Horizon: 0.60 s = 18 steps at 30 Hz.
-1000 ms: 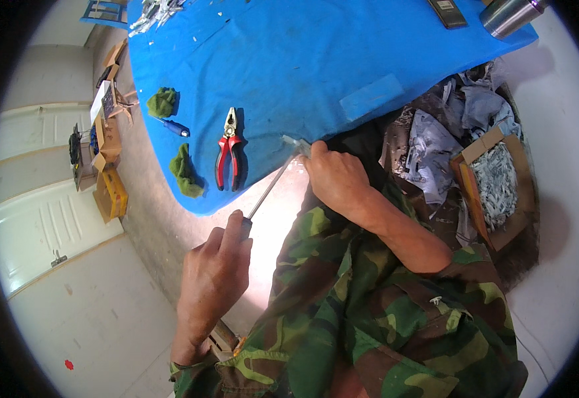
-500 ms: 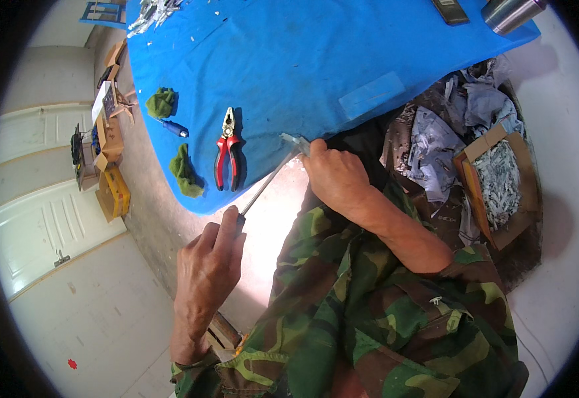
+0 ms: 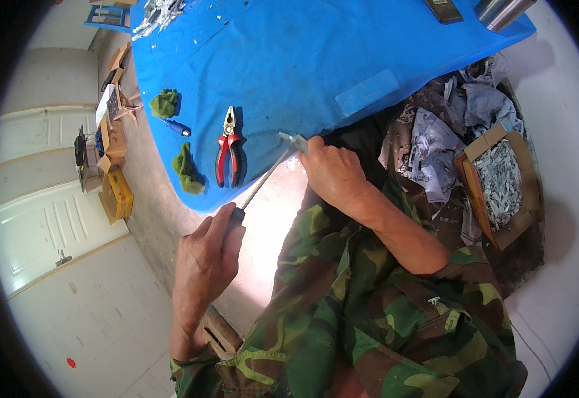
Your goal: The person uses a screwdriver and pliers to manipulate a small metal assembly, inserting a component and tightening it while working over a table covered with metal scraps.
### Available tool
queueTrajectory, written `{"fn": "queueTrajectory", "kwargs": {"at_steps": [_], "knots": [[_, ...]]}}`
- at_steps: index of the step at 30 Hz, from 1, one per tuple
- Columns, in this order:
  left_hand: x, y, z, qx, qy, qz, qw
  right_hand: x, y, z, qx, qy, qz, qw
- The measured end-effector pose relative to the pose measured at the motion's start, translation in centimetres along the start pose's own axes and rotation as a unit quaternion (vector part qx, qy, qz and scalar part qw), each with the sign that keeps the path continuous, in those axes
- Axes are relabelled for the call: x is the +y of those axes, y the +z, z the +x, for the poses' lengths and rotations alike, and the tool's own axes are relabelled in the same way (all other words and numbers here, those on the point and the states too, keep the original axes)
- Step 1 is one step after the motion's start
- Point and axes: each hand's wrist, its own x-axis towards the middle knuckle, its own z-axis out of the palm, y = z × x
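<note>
The table with blue cloth (image 3: 289, 60) takes the most room before you. At your right, the carton (image 3: 531, 176) holds many pale, silvery pieces, and a similar heap (image 3: 160, 14) lies at the table's far left. I judge the work well under way, but which pieces are done and which wait, I cannot tell. Your left hand (image 3: 206, 255) is low, back upward, its fingers wrapped around the handle of a screwdriver-like tool (image 3: 265, 184), whose shaft slants up to the right. Your right hand (image 3: 334, 171) is bent inward with curled fingers, pinching a small pale piece (image 3: 292, 140) at the table's near edge. The shaft reaches toward this piece, so its handling seems not yet finished.
</note>
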Motion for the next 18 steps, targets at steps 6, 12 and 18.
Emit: {"fn": "queueTrajectory", "kwargs": {"at_steps": [6,12,18], "knots": [[0.5,0.2,-0.1,-0.006,-0.002,0.027,1.0,0.2,0.2,0.1,0.001,0.006,0.0,1.0],[0.9,1.0,-0.4,-0.028,-0.008,0.116,0.993,0.6,0.4,0.0,0.0,-0.011,0.01,1.0],[-1.9,1.5,0.2,0.002,0.028,0.013,1.0,1.0,0.2,0.1,0.012,-0.036,0.006,0.999]]}}
